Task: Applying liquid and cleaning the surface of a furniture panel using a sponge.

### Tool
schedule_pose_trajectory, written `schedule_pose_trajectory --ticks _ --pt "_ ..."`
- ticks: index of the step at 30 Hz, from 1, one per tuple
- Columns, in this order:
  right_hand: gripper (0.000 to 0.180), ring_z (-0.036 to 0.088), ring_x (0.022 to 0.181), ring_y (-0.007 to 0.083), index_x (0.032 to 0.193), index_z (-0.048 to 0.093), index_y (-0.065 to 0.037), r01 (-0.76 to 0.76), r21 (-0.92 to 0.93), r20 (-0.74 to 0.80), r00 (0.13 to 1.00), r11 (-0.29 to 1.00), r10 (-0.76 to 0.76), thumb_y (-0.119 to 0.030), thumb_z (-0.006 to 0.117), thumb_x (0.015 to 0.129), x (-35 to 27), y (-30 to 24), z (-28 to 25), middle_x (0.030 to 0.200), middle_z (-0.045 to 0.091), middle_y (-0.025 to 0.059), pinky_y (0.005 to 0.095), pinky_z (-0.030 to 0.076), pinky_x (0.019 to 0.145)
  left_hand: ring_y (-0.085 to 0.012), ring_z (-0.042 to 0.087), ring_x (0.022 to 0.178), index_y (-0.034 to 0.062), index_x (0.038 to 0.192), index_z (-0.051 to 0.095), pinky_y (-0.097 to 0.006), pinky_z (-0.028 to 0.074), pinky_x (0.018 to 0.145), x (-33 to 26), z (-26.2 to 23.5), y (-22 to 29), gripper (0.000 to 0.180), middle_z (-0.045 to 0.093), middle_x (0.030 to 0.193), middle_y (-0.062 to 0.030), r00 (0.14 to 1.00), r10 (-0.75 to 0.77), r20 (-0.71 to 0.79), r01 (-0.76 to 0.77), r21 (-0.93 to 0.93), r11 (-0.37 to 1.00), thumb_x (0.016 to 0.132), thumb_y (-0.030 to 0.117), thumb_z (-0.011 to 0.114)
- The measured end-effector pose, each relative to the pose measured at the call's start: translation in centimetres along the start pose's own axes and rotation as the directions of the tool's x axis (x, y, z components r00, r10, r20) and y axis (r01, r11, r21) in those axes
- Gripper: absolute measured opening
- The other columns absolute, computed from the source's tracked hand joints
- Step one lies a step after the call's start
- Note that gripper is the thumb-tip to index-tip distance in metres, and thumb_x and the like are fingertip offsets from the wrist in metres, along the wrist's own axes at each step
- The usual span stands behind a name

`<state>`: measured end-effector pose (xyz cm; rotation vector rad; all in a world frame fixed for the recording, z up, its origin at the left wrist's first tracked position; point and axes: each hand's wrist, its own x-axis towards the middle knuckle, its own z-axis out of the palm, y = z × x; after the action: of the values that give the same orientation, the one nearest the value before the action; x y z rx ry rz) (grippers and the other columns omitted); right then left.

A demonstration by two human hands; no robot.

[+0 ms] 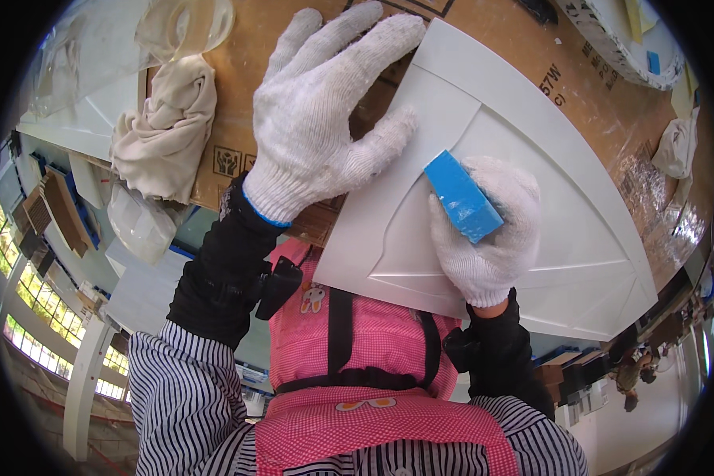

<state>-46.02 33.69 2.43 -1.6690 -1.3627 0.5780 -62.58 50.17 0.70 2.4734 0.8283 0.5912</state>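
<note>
A white panel (559,182) with raised moulding lines lies in front of me, its near edge by my pink apron. My right hand (504,230), in a white knit glove, is closed round a blue sanding block (462,196) over the middle of the panel. Whether the block's underside touches the panel cannot be made out. My left hand (317,119), gloved the same way, spreads its fingers by the panel's left edge. Its thumb reaches over that edge, while the other fingers extend over the brown cardboard (234,103).
A crumpled beige cloth (166,131) sits on the cardboard to the left, below a clear roll of tape (186,28). At the upper right stands a round white tub (623,40) with blue and yellow pieces. A pale rag (677,147) lies at the far right.
</note>
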Motion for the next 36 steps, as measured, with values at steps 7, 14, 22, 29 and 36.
schedule_pose_trajectory --ticks 7,14,22,29,36 --pt "0.051 0.069 0.097 0.0332 0.111 0.068 -0.011 0.04 0.137 0.245 0.967 0.99 -0.073 -0.007 0.084 0.063 -2.7 -0.6 -0.4 0.11 0.071 0.0102 0.0426 0.054 0.086 -0.0415 0.056 0.133 0.0046 0.139 0.061 -0.056 0.035 0.117 0.5 -1.4 1.0 0.069 0.062 0.14 -0.0219 0.985 -0.084 0.153 0.075 0.068 0.995 0.078 0.034 0.078" --pt "0.047 0.069 0.099 0.0226 0.114 0.064 -0.005 -0.277 0.306 -0.131 0.935 0.911 0.329 0.01 0.078 0.071 -2.7 -0.6 -0.9 0.111 0.069 0.0126 0.0353 0.056 0.088 -0.0373 0.055 0.136 0.007 0.14 0.061 -0.055 0.034 0.117 0.3 -0.1 2.1 0.066 0.062 0.143 -0.0148 0.991 -0.031 0.129 0.007 0.184 0.983 0.083 0.037 0.076" --pt "0.048 0.07 0.103 0.0242 0.116 0.063 -0.005 -0.229 0.259 -0.108 0.958 0.938 0.264 0.008 0.081 0.073 -2.7 -0.3 -1.1 0.112 0.069 0.014 0.0362 0.057 0.089 -0.0391 0.045 0.146 0.0029 0.149 0.05 -0.056 0.02 0.124 -6.3 -1.6 3.4 0.085 0.052 0.154 -0.0189 0.963 -0.098 0.25 0.084 0.064 0.994 0.085 0.052 0.076" --pt "0.047 0.07 0.103 0.0267 0.115 0.063 -0.005 -0.162 0.212 -0.037 0.984 0.964 0.174 0.006 0.082 0.073 -1.9 -0.2 -0.5 0.113 0.07 0.0134 0.0374 0.056 0.091 -0.0383 0.048 0.143 0.0037 0.143 0.058 -0.053 0.022 0.124 -8.8 -4.0 2.3 0.066 0.057 0.149 -0.0195 0.953 -0.109 0.284 0.138 -0.084 0.987 0.093 0.045 0.066" --pt "0.046 0.069 0.103 0.0268 0.115 0.063 -0.004 -0.203 0.308 -0.166 0.951 0.929 0.263 0.005 0.081 0.074 -2.8 0.2 -0.4 0.112 0.07 0.014 0.0381 0.056 0.09 -0.0367 0.033 0.153 0.0113 0.148 0.056 -0.055 0.011 0.127 -2.4 -1.0 2.6 0.066 0.047 0.159 -0.0131 0.923 0.101 0.371 -0.16 0.13 0.979 0.103 0.058 0.043"
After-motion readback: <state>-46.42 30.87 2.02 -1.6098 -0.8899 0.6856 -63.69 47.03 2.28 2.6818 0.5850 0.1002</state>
